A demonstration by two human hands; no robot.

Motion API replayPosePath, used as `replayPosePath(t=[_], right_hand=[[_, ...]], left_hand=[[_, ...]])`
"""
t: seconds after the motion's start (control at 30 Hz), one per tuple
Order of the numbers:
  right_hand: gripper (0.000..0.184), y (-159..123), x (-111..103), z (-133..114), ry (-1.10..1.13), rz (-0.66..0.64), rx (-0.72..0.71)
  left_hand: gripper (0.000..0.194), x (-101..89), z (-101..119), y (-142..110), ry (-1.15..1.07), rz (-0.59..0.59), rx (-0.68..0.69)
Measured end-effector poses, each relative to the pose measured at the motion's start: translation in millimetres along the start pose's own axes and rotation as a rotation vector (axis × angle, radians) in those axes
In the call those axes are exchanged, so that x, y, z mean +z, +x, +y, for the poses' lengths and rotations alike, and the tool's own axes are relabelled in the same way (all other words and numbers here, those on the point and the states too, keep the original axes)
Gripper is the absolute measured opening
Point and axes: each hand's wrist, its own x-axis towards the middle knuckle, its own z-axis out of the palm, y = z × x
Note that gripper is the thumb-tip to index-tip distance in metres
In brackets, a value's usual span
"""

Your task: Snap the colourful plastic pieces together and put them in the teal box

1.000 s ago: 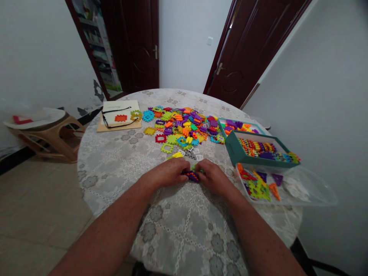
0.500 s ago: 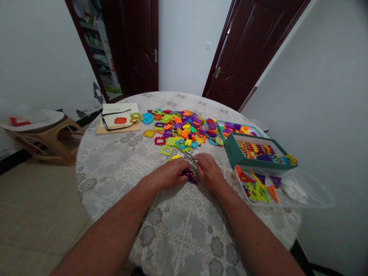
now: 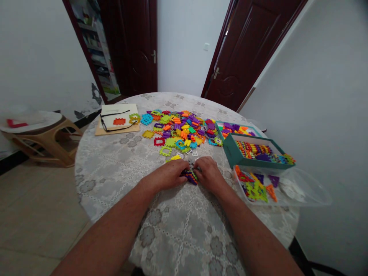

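Note:
A small stack of toothed plastic building pieces (image 3: 191,177), in purple, orange and green layers, stands on the table close to me. My left hand (image 3: 174,173) has its thumb and fingers closed on the stack's left side. At the right side, my right hand (image 3: 207,171) is bent inward with its fingertips pressed against the stack. Part of a grey toothed piece (image 3: 191,165) shows between the hands, just behind the stack. The fingers hide much of the stack. Yellow tubes (image 3: 176,157) and small white window frames (image 3: 194,153) lie just beyond the hands.
A mixed pile of coloured pieces (image 3: 184,130) covers the middle of the round table. To the right stand a green box (image 3: 230,151) with rows of pieces and a clear plastic tray (image 3: 313,197). Eyeglasses (image 3: 112,130) lie on a board (image 3: 126,128) at left.
My right hand reached a little forward towards the grey pieces, then came back to the stack. A grey piece now shows between the hands. My left hand has stayed on the stack.

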Motion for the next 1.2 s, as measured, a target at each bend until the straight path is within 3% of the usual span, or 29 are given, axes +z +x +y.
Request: replayPosePath(t=[0.17,0.33,0.43,0.53,0.63,0.73,0.83,1.0,1.2], right_hand=[[0.035,-7,-3,0,0.202,0.108,0.023],[0.050,-9,-4,-1,0.241,0.105,-0.014],[0.040,-9,-7,-5,0.249,0.115,-0.014],[0.025,-10,-10,-8,0.343,0.103,0.105],[0.034,-11,-13,-10,0.472,0.086,0.201],[0.046,-12,-15,-10,0.510,0.056,0.143],[0.036,-11,-13,-12,0.425,0.066,0.035],[0.023,-8,-9,-12,0.349,0.130,0.078],[0.012,-7,-15,-11,0.206,0.029,0.071]], left_hand=[[0.036,-2.8,3,-1,-0.051,-0.017,-0.050],[0.040,0.0,0,0,-0.047,-0.008,-0.050],[0.042,5.0,-5,1,-0.043,0.012,-0.036],[0.045,8.6,-9,2,-0.061,0.022,-0.027],[0.062,8.3,-7,1,-0.092,0.037,-0.024],[0.073,4.6,-3,1,-0.098,0.058,-0.006],[0.065,1.9,-1,1,-0.106,0.054,0.024],[0.066,6.4,-9,6,-0.107,0.120,0.008],[0.064,7.9,-15,12,-0.084,0.123,-0.003]])
